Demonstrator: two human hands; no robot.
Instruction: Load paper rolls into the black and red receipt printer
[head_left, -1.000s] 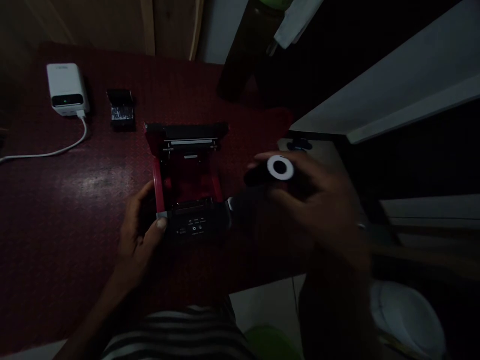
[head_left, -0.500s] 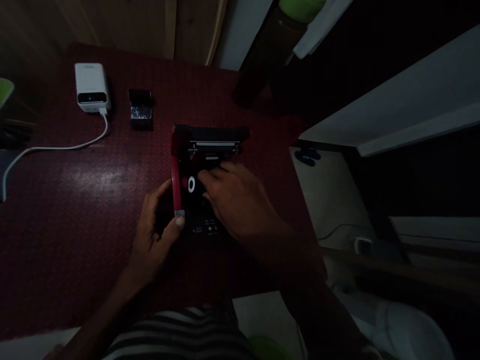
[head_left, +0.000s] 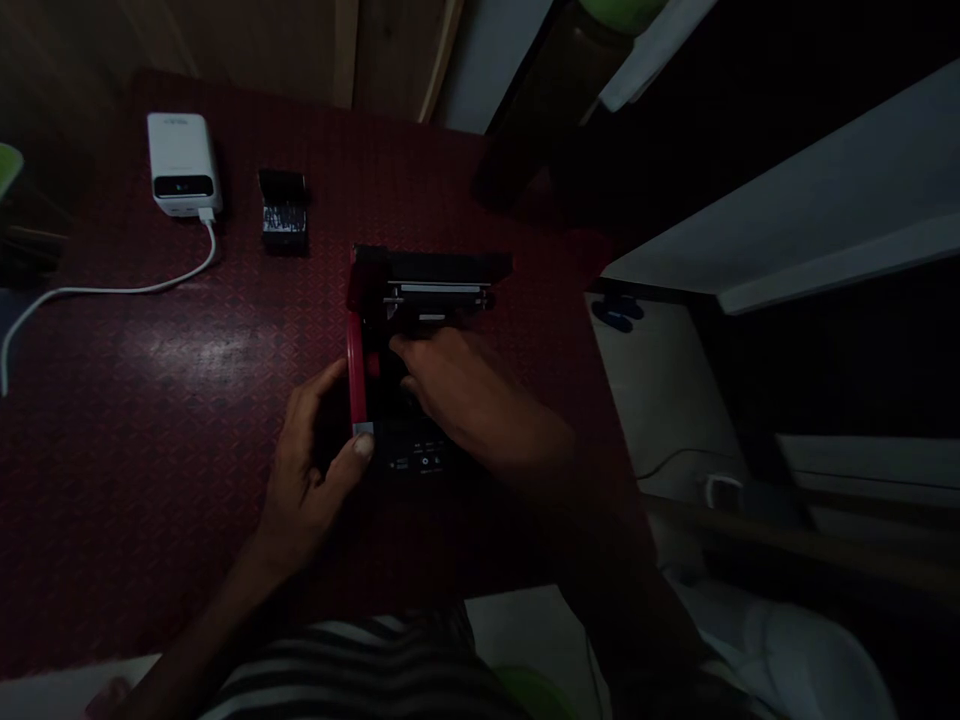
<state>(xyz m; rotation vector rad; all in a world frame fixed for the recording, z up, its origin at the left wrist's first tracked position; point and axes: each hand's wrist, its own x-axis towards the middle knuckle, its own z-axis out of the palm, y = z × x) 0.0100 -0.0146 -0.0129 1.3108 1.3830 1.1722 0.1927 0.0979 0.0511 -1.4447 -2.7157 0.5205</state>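
A small red-and-black printer [head_left: 358, 375], by its look a thermal label printer, stands on the table with its lid [head_left: 450, 268] raised at the back. My left hand [head_left: 311, 465] grips its left side, the thumb on the front corner and the fingers along the outer wall. Inside the dark compartment, my right hand [head_left: 457, 385] has its fingers curled and pointing left, near a red round part [head_left: 373, 364] on the inner wall. Whatever those fingers hold is hidden in shadow. Small printed marks show on the front panel [head_left: 420, 455].
The red patterned table [head_left: 187, 420] bears a white power bank [head_left: 182, 160] with a white cable [head_left: 135, 290]. A small black item with a pale crinkled middle [head_left: 285, 220] lies beside it. A dark bottle with a green cap [head_left: 559, 90] stands at the back right.
My right hand has shifted slightly to the left inside the printer. The white ring that showed by its fingertips is out of sight. The left hand keeps its hold.
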